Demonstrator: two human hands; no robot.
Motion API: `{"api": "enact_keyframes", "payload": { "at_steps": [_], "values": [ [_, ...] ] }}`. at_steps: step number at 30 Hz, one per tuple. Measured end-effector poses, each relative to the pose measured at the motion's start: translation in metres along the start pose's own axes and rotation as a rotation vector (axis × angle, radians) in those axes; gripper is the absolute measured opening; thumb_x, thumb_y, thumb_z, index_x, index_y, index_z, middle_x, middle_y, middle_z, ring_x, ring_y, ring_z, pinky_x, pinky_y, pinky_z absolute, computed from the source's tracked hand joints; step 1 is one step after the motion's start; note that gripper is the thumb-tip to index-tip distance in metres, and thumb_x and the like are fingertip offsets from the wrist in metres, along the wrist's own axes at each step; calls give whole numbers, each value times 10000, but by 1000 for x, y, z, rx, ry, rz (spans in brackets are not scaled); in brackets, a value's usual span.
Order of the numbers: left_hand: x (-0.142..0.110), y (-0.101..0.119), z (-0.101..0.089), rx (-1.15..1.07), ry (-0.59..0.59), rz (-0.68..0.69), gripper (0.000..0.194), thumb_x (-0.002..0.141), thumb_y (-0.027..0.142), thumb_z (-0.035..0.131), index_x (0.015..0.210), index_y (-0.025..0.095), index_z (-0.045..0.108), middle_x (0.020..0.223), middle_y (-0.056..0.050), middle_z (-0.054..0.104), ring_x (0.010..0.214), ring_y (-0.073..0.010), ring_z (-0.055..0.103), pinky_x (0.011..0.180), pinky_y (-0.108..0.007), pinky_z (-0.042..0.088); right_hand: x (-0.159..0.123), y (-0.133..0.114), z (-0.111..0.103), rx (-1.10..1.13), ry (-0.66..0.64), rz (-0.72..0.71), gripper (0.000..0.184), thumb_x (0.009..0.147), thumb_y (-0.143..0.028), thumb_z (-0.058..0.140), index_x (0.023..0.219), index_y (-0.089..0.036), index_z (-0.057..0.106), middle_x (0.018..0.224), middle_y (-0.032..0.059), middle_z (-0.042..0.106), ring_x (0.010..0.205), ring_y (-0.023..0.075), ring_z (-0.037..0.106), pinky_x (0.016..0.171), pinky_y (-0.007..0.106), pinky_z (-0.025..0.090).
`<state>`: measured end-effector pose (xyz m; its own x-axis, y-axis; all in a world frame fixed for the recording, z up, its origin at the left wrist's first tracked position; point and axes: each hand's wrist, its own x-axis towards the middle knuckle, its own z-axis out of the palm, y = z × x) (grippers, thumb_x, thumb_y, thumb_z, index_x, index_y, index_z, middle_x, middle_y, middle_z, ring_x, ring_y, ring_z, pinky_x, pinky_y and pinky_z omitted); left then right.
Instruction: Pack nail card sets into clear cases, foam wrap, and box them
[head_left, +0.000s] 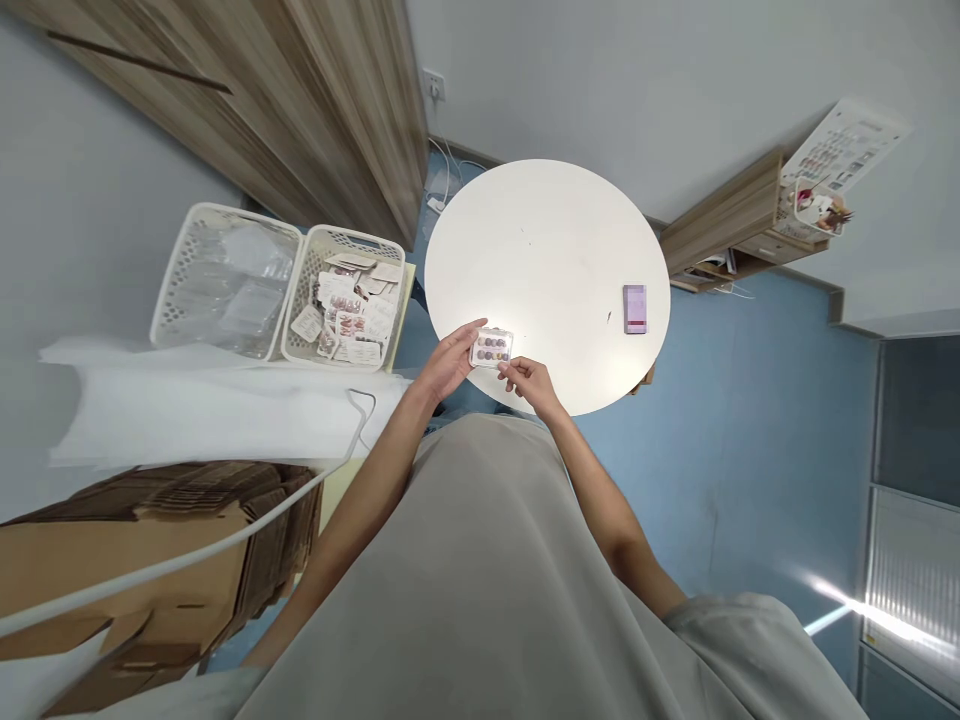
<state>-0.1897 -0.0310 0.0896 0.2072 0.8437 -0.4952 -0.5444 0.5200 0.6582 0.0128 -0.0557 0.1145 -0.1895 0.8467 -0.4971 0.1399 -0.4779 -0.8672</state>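
Over the near edge of the round white table (547,230), my left hand (450,362) grips a small clear case (491,347) by its left side, thumb along the top edge. Two rows of small round pieces in purple, brown and pinkish tones show in the case; their exact kind is too small to tell. My right hand (529,382) has its fingers curled, with thumb and fingertip pinched at the case's lower right corner. On the right part of the table a purple box (634,309) lies apart from both hands.
Left of the table stand two white baskets, one with clear plastic packs (247,290), the other (341,238) with carded packets. Below them are white sheeting (187,410), flattened cardboard (187,560) and a white metal rail (187,545). A wooden shelf (735,220) stands right.
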Motion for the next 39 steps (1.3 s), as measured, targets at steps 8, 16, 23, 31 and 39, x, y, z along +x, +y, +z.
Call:
{"api": "enact_keyframes", "payload": {
  "at_steps": [8, 16, 23, 31, 39],
  "values": [
    [-17, -2, -19, 288, 115, -133, 743, 897, 428, 891, 1548, 185, 628, 1054, -124, 782, 1026, -288, 764, 1012, -431, 594, 8, 4, -3, -13, 20, 31, 586, 803, -809, 751, 801, -229, 670, 895, 64, 764, 654, 138, 617, 526, 259, 415],
    [-16, -4, -29, 347, 165, -33, 669, 842, 441, 929, 1414, 160, 725, 920, -83, 767, 924, -256, 752, 977, -413, 605, 16, 7, 0, -21, -16, 30, 598, 803, -820, 747, 793, -229, 657, 907, 67, 767, 657, 133, 610, 533, 256, 403],
    [5, -26, -55, 302, 232, 29, 469, 827, 354, 944, 1217, 144, 791, 847, -87, 785, 794, -235, 749, 903, -409, 634, 48, 28, 6, -52, -38, 40, 550, 814, -751, 796, 776, -212, 694, 902, 76, 799, 645, 125, 627, 530, 242, 427],
    [53, -63, -84, 752, 508, -138, 310, 930, 224, 753, 1219, 114, 782, 950, -112, 820, 847, -232, 781, 851, -329, 613, 113, 69, 38, -300, -25, 353, 304, 1016, -319, 753, 765, -150, 721, 881, 97, 831, 593, 103, 660, 556, 213, 482],
    [58, -78, -86, 1032, 500, -233, 372, 898, 179, 718, 1261, 128, 781, 1313, -146, 799, 1173, -271, 758, 1011, -306, 536, 126, 94, 52, -468, 19, 424, 417, 1066, -248, 654, 657, -170, 677, 707, 65, 785, 561, 121, 647, 600, 215, 495]
  ]
}}
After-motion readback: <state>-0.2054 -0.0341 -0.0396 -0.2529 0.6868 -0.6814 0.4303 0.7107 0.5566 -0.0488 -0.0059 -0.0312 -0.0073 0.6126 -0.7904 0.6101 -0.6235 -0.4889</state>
